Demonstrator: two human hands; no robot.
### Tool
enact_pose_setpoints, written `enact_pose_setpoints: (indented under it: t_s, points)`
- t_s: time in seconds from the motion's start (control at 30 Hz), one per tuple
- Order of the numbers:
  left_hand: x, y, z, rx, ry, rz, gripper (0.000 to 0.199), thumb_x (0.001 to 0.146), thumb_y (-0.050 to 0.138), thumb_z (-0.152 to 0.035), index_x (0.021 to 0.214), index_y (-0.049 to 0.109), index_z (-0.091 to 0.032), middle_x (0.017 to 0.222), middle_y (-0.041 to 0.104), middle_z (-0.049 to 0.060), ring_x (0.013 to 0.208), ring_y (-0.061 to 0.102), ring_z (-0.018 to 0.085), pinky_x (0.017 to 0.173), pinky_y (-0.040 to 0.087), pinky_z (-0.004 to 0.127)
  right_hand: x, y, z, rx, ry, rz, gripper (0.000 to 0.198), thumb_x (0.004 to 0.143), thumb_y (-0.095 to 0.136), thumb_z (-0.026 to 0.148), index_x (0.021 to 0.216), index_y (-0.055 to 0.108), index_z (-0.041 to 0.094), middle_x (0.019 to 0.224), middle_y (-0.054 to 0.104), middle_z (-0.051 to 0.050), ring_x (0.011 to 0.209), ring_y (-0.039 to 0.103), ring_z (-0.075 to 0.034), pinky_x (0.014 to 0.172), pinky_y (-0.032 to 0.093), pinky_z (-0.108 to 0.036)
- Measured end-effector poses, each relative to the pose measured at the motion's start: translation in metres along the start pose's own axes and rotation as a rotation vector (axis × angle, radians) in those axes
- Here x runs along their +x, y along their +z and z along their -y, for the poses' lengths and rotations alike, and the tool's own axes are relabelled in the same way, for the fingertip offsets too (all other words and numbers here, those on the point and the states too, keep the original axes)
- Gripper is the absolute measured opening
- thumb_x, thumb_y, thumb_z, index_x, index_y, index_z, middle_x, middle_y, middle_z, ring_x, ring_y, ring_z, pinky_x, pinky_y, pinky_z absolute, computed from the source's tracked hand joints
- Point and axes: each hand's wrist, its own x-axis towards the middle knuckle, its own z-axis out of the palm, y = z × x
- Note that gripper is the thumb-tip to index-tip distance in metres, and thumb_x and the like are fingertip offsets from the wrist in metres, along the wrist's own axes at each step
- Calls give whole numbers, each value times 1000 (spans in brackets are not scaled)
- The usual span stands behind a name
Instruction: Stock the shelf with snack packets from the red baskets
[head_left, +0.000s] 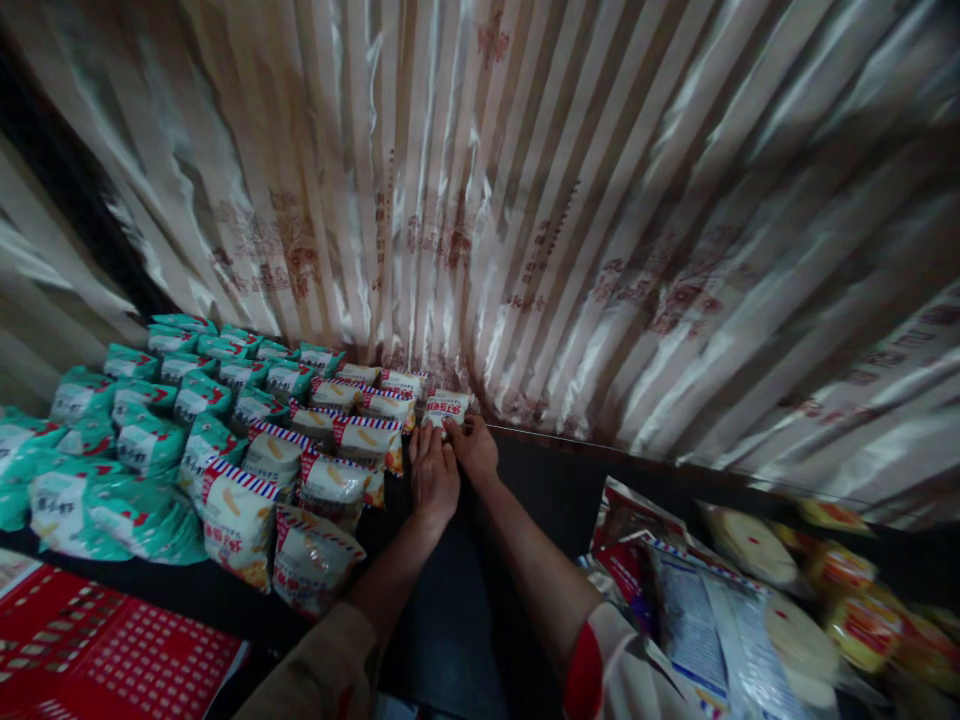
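Aligning, it seems, a bag [445, 404] at the counter's [551, 480] back edge, our left hand [434, 472] and right hand [476, 450] hold it; release wants care.

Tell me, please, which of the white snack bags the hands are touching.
The rightmost bag of the white group; left hand and right hand touch it alone.

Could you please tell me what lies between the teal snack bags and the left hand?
The head view shows white snack bags with striped edges between the teal bags and the left hand.
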Motion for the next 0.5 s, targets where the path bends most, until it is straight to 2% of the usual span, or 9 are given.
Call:
enact_pose_setpoints:
  t_s: [0.27,0.4,0.5]
  points:
    - [-5,1,3,-16,23,-45,42,90,33,-20,119,58,-5,133,53,17,135,33,27,111,31,47,-1,-3,-1,-67,5,62,44,87,46,50,117,55,20,110,68,-10,104,62,-25,84,46,-35]
    - [-11,-6,-4,0,44,-53,41,90,34,-20,119,58,-4,134,51,17,136,31,28,112,31,46,-10,-9,-8,-61,0,10,51,86,46,50,122,52,15,117,64,-15,109,59,-28,89,45,-37]
    - [-19,-14,-12,1,64,-67,39,89,36,-18,116,59,-4,133,52,18,135,33,27,111,32,46,-23,-13,-15,-24,-71,-57,50,86,46,45,122,52,11,117,62,-18,110,58,-29,90,44,-38]
